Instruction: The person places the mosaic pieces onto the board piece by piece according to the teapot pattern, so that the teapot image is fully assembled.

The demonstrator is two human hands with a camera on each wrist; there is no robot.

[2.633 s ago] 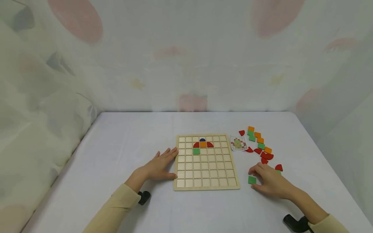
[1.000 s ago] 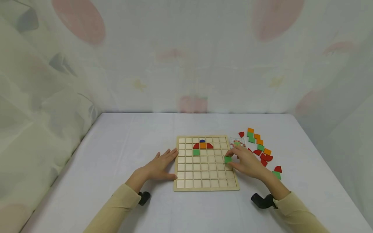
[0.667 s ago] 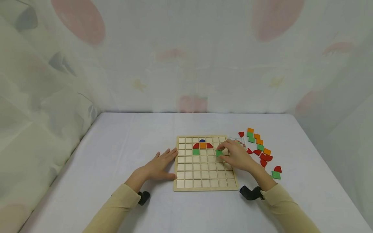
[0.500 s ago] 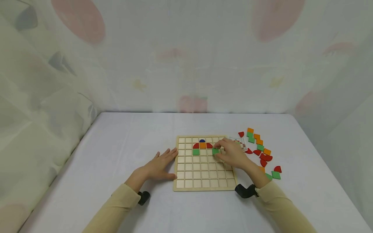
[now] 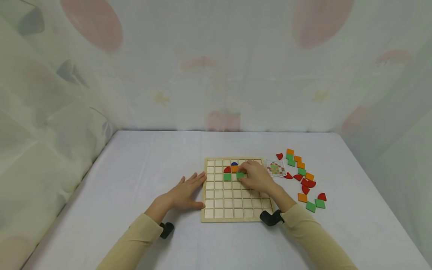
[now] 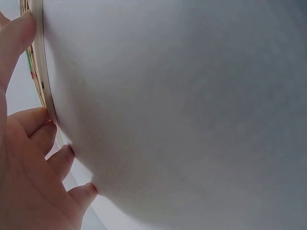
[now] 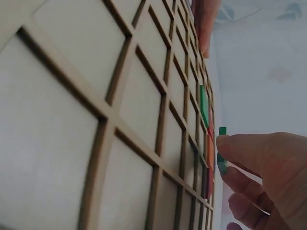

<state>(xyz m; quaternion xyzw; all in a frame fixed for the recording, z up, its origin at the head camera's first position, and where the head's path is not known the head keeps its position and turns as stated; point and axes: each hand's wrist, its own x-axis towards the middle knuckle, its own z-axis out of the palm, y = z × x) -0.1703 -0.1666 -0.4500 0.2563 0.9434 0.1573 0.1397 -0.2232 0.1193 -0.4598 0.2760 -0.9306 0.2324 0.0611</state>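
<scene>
A wooden grid board (image 5: 239,219) lies flat on the table. My right hand (image 5: 258,177) pinches a green square tile (image 5: 240,175) over the board's upper middle; in the right wrist view the green tile (image 7: 222,151) is held between thumb and finger, above the grid. Set in the board are a blue half-round piece (image 5: 234,164), an orange square (image 5: 234,169), a red quarter-round (image 5: 227,170) and another green square (image 5: 227,176). The hand hides the red piece right of the orange one. My left hand (image 5: 185,193), fingers spread, touches the board's left edge.
A printed pattern card (image 5: 276,168) lies just right of the board. Further right are scattered loose pieces: several red quarter-rounds (image 5: 322,197), orange squares (image 5: 302,197) and green squares (image 5: 311,207). A white cloth covers the table, with patterned fabric behind.
My right hand took a green square from the table at the right and carried it left over the board, beyond the right-hand columns. The left hand stays at the board's edge.
</scene>
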